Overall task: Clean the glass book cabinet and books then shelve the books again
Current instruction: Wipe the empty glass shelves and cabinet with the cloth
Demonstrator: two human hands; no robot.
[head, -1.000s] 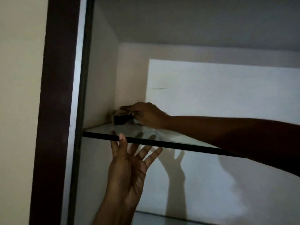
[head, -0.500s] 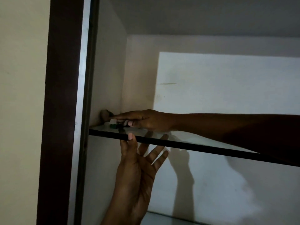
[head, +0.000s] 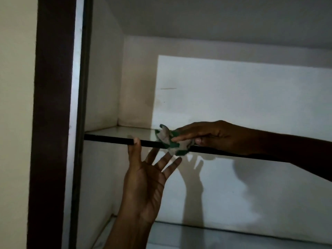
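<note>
Inside the white cabinet, a glass shelf (head: 111, 137) runs across the view with a dark front edge. My right hand (head: 210, 135) reaches in from the right and holds a green and grey cloth (head: 166, 136) on top of the glass near the front edge, where part of the cloth hangs over. My left hand (head: 145, 180) is raised under the shelf, palm up. Its fingers are spread beneath the glass and its thumb touches the front edge. No books are in view.
A dark brown cabinet frame (head: 52, 123) stands at the left beside a cream wall (head: 16, 123). The white back panel (head: 233, 97) carries the shadows of both hands. A second glass shelf (head: 215, 234) lies lower down.
My right hand has drawn the cloth from the shelf's back left corner rightward and forward to the front edge. My left hand has stayed under the glass.
</note>
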